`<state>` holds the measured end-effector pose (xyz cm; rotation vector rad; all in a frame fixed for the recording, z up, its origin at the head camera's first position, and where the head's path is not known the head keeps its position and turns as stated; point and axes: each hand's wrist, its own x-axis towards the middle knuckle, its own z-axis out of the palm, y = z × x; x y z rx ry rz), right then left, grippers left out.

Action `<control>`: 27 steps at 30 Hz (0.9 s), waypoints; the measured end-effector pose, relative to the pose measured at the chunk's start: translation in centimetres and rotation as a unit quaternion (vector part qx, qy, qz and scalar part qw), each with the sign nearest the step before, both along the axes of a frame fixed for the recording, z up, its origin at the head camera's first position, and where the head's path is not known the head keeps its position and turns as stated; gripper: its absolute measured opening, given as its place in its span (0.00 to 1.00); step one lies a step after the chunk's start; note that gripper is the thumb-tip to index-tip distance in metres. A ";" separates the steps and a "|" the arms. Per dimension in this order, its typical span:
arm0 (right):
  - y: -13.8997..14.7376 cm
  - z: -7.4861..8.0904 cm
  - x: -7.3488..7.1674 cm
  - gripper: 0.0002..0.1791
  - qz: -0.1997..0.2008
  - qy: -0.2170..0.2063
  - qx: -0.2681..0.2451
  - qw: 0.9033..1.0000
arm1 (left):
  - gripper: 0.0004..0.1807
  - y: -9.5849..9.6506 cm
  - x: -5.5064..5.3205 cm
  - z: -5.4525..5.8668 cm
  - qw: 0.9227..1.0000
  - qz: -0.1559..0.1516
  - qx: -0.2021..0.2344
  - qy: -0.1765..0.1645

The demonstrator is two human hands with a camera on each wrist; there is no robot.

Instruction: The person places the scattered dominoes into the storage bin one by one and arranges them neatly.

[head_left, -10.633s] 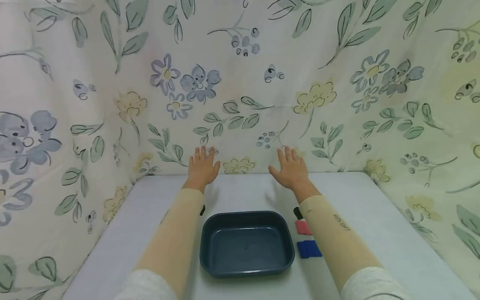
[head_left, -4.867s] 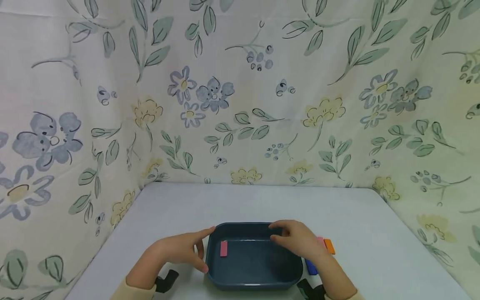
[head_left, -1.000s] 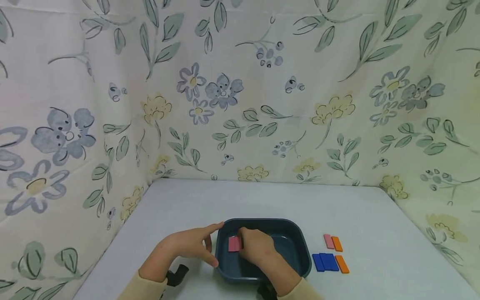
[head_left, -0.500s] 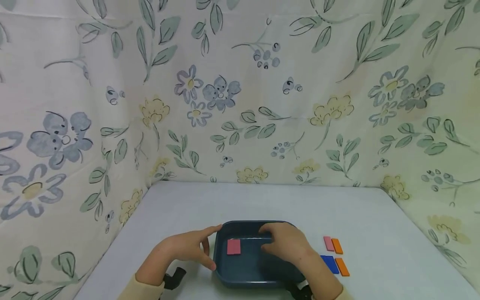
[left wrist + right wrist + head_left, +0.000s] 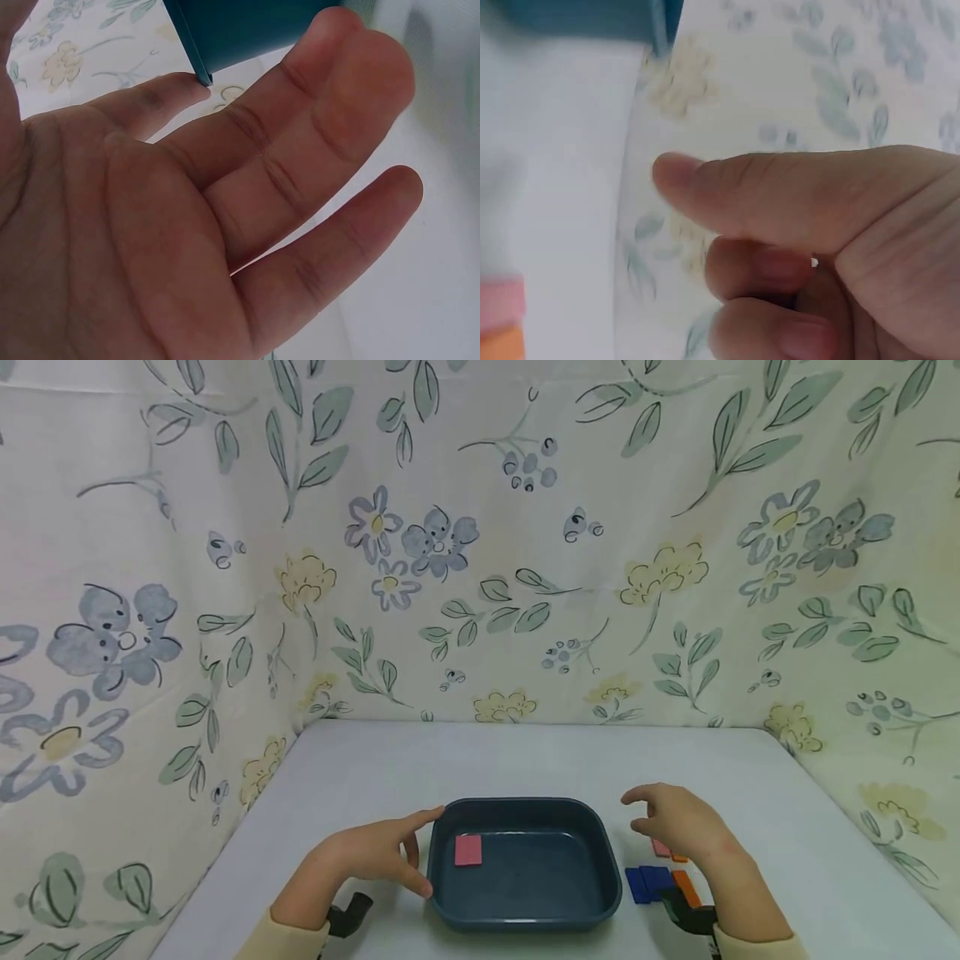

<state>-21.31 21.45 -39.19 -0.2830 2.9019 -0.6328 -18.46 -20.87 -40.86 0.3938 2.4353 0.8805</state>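
A dark blue rectangular tray (image 5: 525, 925) stands in the middle of the table in the head view. My left hand (image 5: 371, 857) is at its left side, index finger and thumb spread along the rim, fingers extended in the left wrist view. Two small pink strips (image 5: 468, 850) lie side by side at the left inside the tray, forming a square. Over the pieces right of the tray hovers my right hand (image 5: 678, 822), fingers loosely bent and holding nothing. Partly below it show a pink strip (image 5: 661, 848) and an orange strip (image 5: 501, 343).
Flat blue pieces (image 5: 649, 884) lie close to the tray's right wall, a second orange strip (image 5: 686, 888) beside them. A white table (image 5: 360, 760) carries everything. Flowered cloth (image 5: 480, 635) hangs behind it and at both sides. Dark wrist mounts (image 5: 349, 915) sit under both wrists.
Both hands came down from raised. Pink strips in the tray went from one to two. My right hand left the tray and moved right to the loose pieces; the left stayed at the rim.
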 end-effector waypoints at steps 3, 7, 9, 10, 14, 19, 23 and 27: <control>1.8 -0.6 -0.6 0.22 -0.006 -0.022 0.011 1.000 | 0.59 0.0 0.0 0.0 1.000 0.003 -0.001 -0.003; 3.4 -2.1 -1.3 0.23 -0.023 -0.062 0.011 0.998 | 0.59 0.0 -0.1 0.1 1.000 0.002 -0.002 -0.003; 3.9 -3.0 -1.6 0.25 -0.037 -0.078 0.015 0.996 | 0.59 0.0 -0.1 0.1 1.000 0.002 -0.004 -0.001; 4.1 -3.4 -1.7 0.25 -0.044 -0.086 0.018 0.995 | 0.59 0.0 -0.1 0.1 1.000 0.000 -0.005 0.000; 4.6 -4.6 -1.9 0.25 -0.053 -0.104 0.023 0.993 | 0.59 0.0 0.0 -0.1 1.000 -0.001 -0.005 0.003; 4.7 -5.0 -2.0 0.22 -0.043 -0.096 0.022 0.994 | 0.59 0.0 0.0 0.0 1.000 0.001 -0.010 0.004; 4.7 -5.0 -2.1 0.21 -0.047 -0.094 0.023 0.994 | 0.59 0.0 0.0 0.0 1.000 0.006 -0.012 0.004; 4.6 -5.2 -2.1 0.22 -0.044 -0.092 0.023 0.994 | 0.59 -0.2 0.0 -0.1 1.000 0.008 -0.013 0.005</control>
